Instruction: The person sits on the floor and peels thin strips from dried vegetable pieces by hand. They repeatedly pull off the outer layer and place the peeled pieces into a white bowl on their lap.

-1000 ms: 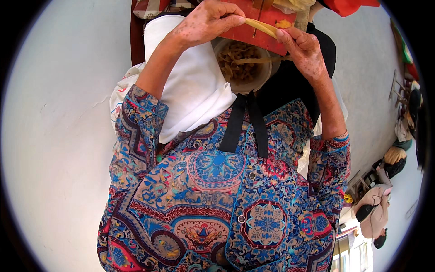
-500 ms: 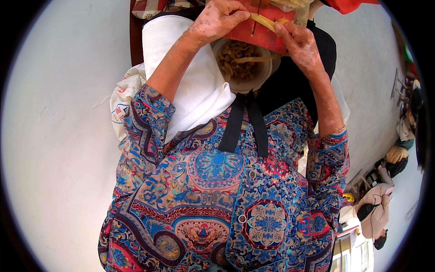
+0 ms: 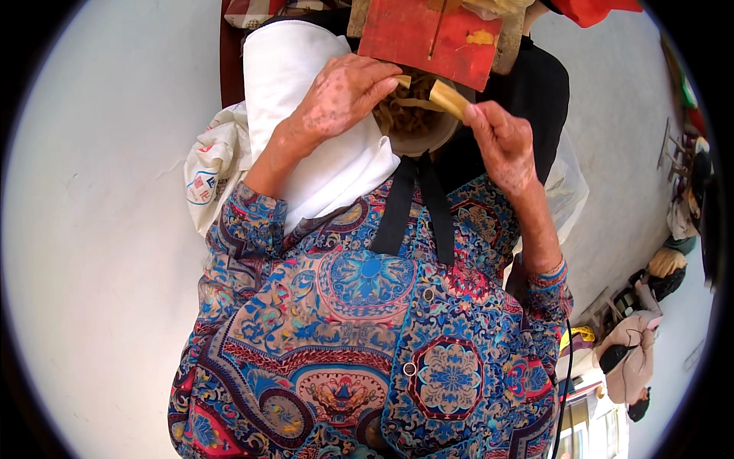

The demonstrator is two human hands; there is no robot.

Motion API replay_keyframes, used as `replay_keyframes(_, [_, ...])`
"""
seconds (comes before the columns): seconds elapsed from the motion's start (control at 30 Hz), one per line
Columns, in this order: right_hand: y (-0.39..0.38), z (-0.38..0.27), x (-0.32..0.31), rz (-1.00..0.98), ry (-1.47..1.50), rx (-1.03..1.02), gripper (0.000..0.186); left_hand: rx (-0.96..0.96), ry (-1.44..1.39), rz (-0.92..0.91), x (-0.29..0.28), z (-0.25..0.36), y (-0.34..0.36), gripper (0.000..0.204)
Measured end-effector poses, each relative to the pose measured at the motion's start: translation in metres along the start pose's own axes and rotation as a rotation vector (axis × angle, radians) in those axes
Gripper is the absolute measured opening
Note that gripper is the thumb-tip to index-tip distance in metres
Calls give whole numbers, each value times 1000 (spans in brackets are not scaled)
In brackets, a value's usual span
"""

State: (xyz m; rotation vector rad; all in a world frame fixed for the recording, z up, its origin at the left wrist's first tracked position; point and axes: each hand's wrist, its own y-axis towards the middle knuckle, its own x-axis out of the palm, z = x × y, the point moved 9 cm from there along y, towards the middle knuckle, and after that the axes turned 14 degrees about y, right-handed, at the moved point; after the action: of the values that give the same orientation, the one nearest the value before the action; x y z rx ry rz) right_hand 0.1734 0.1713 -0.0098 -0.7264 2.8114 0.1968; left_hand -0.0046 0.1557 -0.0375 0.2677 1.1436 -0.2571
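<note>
My left hand (image 3: pixel 344 98) is closed, with a short yellow piece (image 3: pixel 404 79) showing at its fingertips. A longer, flat yellow strip (image 3: pixel 449 99) is pinched between the thumb and fingers of my right hand (image 3: pixel 505 145), its free end pointing toward the left hand. The two pieces are apart. Beneath them stands a pale round tub (image 3: pixel 442 141) holding many brownish-yellow strips (image 3: pixel 409 122), partly covered by my left hand. Just beyond the tub is a red board (image 3: pixel 397 34) with a thin dark bar or slot down its middle.
An orange-yellow scrap (image 3: pixel 480 37) lies on the red board, with a clear plastic bag (image 3: pixel 497 8) at its far edge. White cloth (image 3: pixel 279 61) covers my left leg. A printed white bag (image 3: pixel 218 161) sits to the left. Other people (image 3: pixel 631 352) are at the far right.
Both hands have drawn back from the red board toward me, over the tub. The yellow strip stretched between them earlier now shows as separate pieces, one in each hand.
</note>
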Motion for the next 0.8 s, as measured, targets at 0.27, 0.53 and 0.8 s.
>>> replay_keyframes(0.27, [-42, -22, 48, -179, 4, -78, 13, -92, -473, -65, -19, 40, -44, 28])
replay_keyframes(0.53, [-52, -12, 75, -368, 51, 42, 19, 33, -619, -150, -11, 64, -59, 22])
replay_keyframes(0.8, [-42, -28, 84, -390, 86, -70, 20, 2, -494, -247, -46, 38, -68, 11])
